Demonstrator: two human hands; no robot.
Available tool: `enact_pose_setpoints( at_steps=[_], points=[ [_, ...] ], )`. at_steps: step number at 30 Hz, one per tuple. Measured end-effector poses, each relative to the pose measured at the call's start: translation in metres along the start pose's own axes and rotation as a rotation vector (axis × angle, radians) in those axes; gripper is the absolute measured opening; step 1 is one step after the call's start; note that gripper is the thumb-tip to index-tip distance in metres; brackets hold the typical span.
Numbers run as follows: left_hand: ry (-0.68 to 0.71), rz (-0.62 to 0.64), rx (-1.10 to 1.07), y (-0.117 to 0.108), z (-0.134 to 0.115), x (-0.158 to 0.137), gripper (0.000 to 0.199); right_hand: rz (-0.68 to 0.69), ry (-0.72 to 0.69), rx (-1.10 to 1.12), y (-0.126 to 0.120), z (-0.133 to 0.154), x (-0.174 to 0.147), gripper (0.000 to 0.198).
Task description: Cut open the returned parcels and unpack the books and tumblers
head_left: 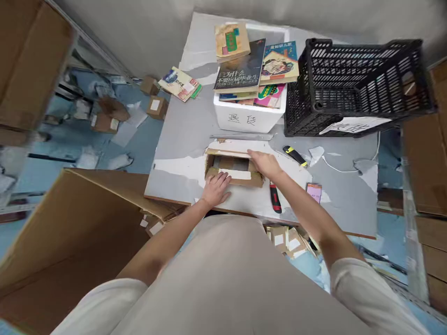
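A small cardboard box (260, 180) lies on the worktable with its top opened and its flaps apart. Inside it a flat grey and brown item (231, 163) is partly visible; its kind I cannot make out. My left hand (215, 188) grips the near left edge, fingers over the flap with its white label (240, 175). At the far right corner, my right hand (264, 164) holds the box's edge, fingertips on the back flap. A red and black utility knife (275, 197) lies right of the box, and a yellow and black cutter (295, 156) lies farther back.
Behind the box stands a white foam bin (249, 116) heaped with books, beside a black plastic crate (349, 104). More books (179, 84) lie at the table's left edge. A phone-like object (314, 191) is on the right. A large carton (87, 223) stands open at lower left.
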State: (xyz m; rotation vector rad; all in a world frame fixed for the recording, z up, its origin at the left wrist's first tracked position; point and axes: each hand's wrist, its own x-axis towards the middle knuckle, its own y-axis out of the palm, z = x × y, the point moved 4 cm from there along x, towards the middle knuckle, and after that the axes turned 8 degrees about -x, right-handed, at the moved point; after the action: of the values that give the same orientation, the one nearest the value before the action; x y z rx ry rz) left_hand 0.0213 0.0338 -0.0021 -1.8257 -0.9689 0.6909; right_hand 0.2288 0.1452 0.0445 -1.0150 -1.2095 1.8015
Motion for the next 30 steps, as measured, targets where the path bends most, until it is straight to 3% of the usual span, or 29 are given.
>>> enact_pose_setpoints(
  at_steps=[4,8,11,15,17,20,23,26,30],
  points=[
    [-0.05,-0.005,-0.006,0.003,-0.003,-0.006,0.063,-0.204,0.16,0.226,-0.009,-0.048,0.038,0.035],
    [-0.054,-0.02,-0.034,-0.008,-0.008,-0.003,0.069,-0.273,0.37,0.382,0.016,-0.073,0.046,0.042],
    [-0.094,-0.085,-0.075,-0.032,0.004,0.007,0.081,-0.366,0.334,0.358,0.018,-0.068,0.031,0.04],
    [-0.074,-0.111,-0.093,-0.077,0.047,0.033,0.099,-0.477,0.161,0.196,-0.016,-0.037,-0.004,0.043],
    [0.054,0.011,-0.066,-0.091,0.067,0.049,0.12,-0.359,-0.008,0.155,-0.025,-0.011,-0.018,0.049],
    [0.2,0.232,-0.003,-0.096,0.09,0.07,0.144,0.019,-0.212,0.07,-0.012,0.024,-0.029,0.063],
    [0.212,0.368,0.033,-0.087,0.104,0.08,0.153,0.259,-0.14,-0.078,0.005,0.035,-0.027,0.075],
    [0.207,0.404,0.014,-0.077,0.11,0.08,0.152,0.229,-0.052,-0.158,0.005,0.037,-0.026,0.061],
    [0.242,0.392,-0.035,-0.072,0.113,0.075,0.153,0.093,-0.076,-0.237,0.0,0.05,-0.054,0.023]
  ],
)
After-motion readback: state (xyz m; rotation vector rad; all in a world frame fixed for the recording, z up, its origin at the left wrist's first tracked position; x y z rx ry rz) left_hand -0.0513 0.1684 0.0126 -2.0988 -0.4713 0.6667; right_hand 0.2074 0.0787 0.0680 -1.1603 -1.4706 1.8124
